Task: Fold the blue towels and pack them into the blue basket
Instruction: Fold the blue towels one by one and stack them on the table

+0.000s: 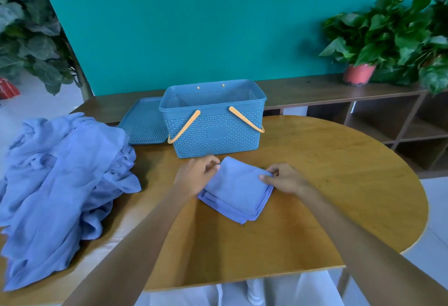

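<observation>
Now pinching the folded towel (236, 190) at opposite corners, left hand (196, 176) and right hand (286, 179) fingers curled on cloth, just before the blue basket (213, 133), likely risking layers slipping apart if lifted unevenly.

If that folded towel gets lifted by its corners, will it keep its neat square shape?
Probably not. The folded towel is soft cloth in loose layers that show at its near edge, so it would likely sag and unfold. The pile drapes limply, which suggests floppy fabric. It looks light and unlikely to slip.
</observation>
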